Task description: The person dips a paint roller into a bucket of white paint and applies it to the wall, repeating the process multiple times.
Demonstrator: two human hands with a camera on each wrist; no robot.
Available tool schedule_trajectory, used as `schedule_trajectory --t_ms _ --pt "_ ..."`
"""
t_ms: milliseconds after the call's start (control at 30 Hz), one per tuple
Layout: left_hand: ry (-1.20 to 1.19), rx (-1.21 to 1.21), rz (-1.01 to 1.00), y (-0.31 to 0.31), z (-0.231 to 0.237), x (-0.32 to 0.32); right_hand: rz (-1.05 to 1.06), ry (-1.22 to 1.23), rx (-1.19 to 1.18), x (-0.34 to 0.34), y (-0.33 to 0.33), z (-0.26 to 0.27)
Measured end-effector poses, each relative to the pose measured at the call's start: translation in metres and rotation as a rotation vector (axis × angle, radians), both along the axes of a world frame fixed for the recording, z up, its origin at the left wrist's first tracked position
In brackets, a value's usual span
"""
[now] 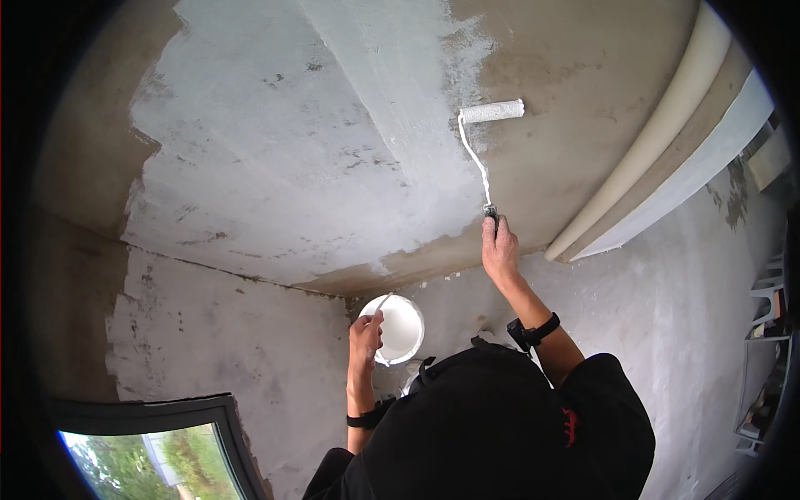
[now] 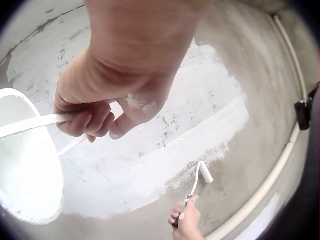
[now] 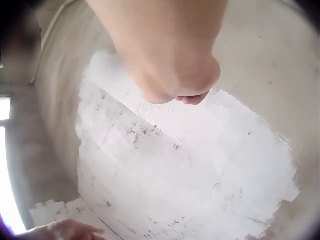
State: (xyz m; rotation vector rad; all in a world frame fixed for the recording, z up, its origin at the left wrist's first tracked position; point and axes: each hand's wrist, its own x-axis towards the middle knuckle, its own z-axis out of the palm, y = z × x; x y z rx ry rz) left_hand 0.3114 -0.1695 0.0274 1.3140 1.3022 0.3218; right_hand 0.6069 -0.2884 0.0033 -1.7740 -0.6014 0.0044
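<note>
My right hand (image 1: 500,250) grips the dark handle (image 1: 490,212) of a paint roller (image 1: 493,111), its arm stretched up toward the wall. The white-coated roller sleeve lies over the border between white paint (image 1: 275,150) and bare grey-brown wall (image 1: 567,83). Lower down, my left hand (image 1: 365,336) holds the pale handle of a white bucket (image 1: 407,329), fingers curled round it. In the left wrist view the bucket handle (image 2: 35,124) runs into the fist, and white smears mark that hand. The right wrist view hides the roller behind the hand (image 3: 175,80).
A thick pale pipe (image 1: 642,137) slants along the right of the wall. A dark-framed window (image 1: 158,454) is at lower left. Shelving with stored things (image 1: 762,367) stands at far right. The left-hand wall (image 1: 208,325) is partly painted, meeting the other in a corner.
</note>
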Motion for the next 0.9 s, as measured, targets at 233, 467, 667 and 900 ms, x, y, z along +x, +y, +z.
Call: schedule_trajectory --t_ms 233,467,667,900 --pt "-0.083 -0.041 0.015 0.001 0.003 -0.003 0.053 0.004 0.123 -0.009 0.001 0.005" --pt "-0.221 -0.149 0.07 -0.002 0.011 -0.006 0.132 0.184 0.26 -0.007 0.017 -0.032" --pt "-0.251 -0.189 0.06 -0.003 0.008 -0.009 0.379 0.781 0.425 -0.006 0.003 -0.026" --pt "-0.178 -0.16 0.063 -0.002 0.007 -0.008 0.422 0.885 0.275 -0.018 -0.011 -0.079"
